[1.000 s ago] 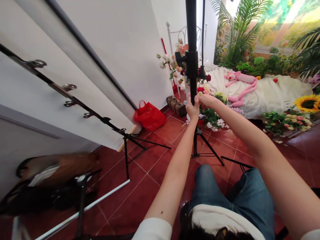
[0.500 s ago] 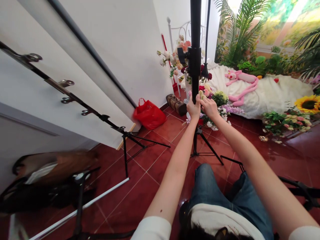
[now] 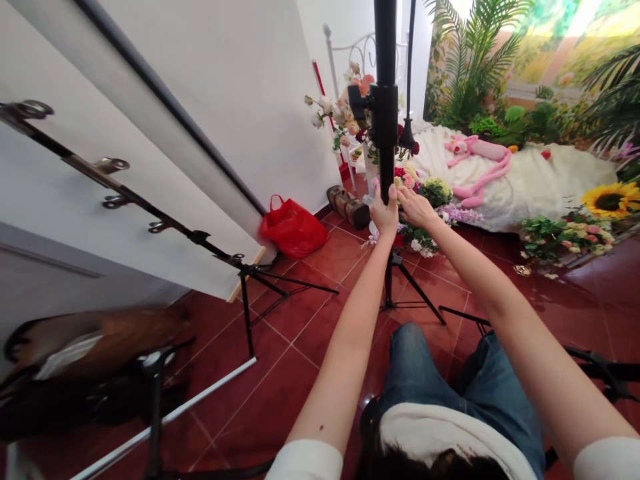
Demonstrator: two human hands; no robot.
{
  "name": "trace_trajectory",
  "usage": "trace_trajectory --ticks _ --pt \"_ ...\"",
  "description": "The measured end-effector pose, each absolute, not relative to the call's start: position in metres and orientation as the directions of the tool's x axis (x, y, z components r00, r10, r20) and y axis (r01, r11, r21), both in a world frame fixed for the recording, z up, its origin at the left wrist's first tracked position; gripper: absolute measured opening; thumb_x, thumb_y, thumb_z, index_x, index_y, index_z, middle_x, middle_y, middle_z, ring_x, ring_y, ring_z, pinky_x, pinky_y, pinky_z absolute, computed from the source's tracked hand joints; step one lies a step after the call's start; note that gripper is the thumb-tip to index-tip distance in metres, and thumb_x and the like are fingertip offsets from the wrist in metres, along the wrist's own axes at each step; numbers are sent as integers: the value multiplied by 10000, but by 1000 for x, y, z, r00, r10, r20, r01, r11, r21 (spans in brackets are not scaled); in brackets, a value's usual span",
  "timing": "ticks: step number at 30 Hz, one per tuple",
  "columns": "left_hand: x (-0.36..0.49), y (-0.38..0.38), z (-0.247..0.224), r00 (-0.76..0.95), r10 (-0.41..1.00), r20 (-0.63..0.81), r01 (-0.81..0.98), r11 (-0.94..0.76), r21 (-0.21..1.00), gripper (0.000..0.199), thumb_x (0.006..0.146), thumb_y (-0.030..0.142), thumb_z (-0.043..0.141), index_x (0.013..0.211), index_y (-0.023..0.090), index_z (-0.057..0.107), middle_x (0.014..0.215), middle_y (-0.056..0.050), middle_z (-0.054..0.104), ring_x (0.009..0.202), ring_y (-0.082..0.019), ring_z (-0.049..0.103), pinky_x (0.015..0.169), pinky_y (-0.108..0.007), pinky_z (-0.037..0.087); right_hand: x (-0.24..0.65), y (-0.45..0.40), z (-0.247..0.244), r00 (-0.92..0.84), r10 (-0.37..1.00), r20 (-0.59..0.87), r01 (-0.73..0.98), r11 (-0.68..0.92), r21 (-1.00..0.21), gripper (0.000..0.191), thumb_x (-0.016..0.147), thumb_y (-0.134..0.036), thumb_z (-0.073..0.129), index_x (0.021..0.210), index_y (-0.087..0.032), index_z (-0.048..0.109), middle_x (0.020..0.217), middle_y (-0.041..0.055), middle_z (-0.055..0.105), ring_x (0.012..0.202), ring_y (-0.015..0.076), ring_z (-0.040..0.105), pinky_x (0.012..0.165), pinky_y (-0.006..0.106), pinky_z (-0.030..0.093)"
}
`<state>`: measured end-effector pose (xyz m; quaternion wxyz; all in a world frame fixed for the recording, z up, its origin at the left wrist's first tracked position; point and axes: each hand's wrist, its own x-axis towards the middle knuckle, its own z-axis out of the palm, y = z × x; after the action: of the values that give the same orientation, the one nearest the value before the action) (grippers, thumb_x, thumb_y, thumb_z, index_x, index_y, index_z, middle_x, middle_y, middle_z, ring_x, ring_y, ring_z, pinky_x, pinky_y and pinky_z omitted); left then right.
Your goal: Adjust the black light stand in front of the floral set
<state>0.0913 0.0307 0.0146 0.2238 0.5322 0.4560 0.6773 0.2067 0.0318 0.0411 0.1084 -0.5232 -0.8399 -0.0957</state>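
Note:
A black light stand (image 3: 386,150) rises upright in front of me, its tripod legs spread on the floor. My left hand (image 3: 384,215) is wrapped round its pole below a collar with a side knob (image 3: 358,101). On the pole's right side, my right hand (image 3: 419,209) has its fingers bent together against or beside the left thumb. What those fingers grip is hidden, perhaps a small part of the stand. A black cord with a plug (image 3: 408,135) hangs just right of the pole. Artificial flowers (image 3: 436,191) show behind my hands.
At left, a second tripod (image 3: 246,300) and a clamp-fitted bar (image 3: 135,183) stand by a white backdrop. A red bag (image 3: 295,230) lies by the wall. A white pole (image 3: 200,393) crosses the floor. Behind, a pink plush toy (image 3: 483,150) lies on white cloth (image 3: 540,180).
The whole view has shifted slightly, so the surroundings sit a little further left. Both hands stay at the same place on the stand, with the right fingers moving only slightly.

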Motion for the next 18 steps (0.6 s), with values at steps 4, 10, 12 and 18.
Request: trace_trajectory --ticks 4,10,12,18 --pt "92 29 15 -347 805 482 197 -440 876 597 949 673 345 985 187 689 748 -65 679 748 -193 683 719 -302 497 205 30 28 -471 835 285 879 470 75 547 896 -141 462 1444 -144 470 1604 179 359 1342 323 470 1028 450 446" --pt "92 32 12 -349 805 480 183 -444 877 564 961 649 356 981 187 678 743 -67 660 731 -190 677 691 -294 471 198 17 19 -266 899 348 961 274 26 583 921 -129 378 1502 -145 415 1602 225 334 1244 333 563 967 459 486" --pt "92 33 12 -356 800 484 171 -453 875 559 956 655 368 977 193 682 730 -59 650 751 -193 680 705 -293 472 200 19 25 -319 909 268 944 330 4 578 898 -126 405 1475 -128 439 1539 233 417 1213 331 587 952 464 504" --pt "92 31 13 -353 791 500 204 -456 866 628 936 707 328 960 196 694 718 -55 661 724 -190 670 693 -286 468 205 47 51 -472 882 7 873 468 -134 590 729 -41 511 1308 -116 597 1276 156 641 1084 265 649 928 384 532"
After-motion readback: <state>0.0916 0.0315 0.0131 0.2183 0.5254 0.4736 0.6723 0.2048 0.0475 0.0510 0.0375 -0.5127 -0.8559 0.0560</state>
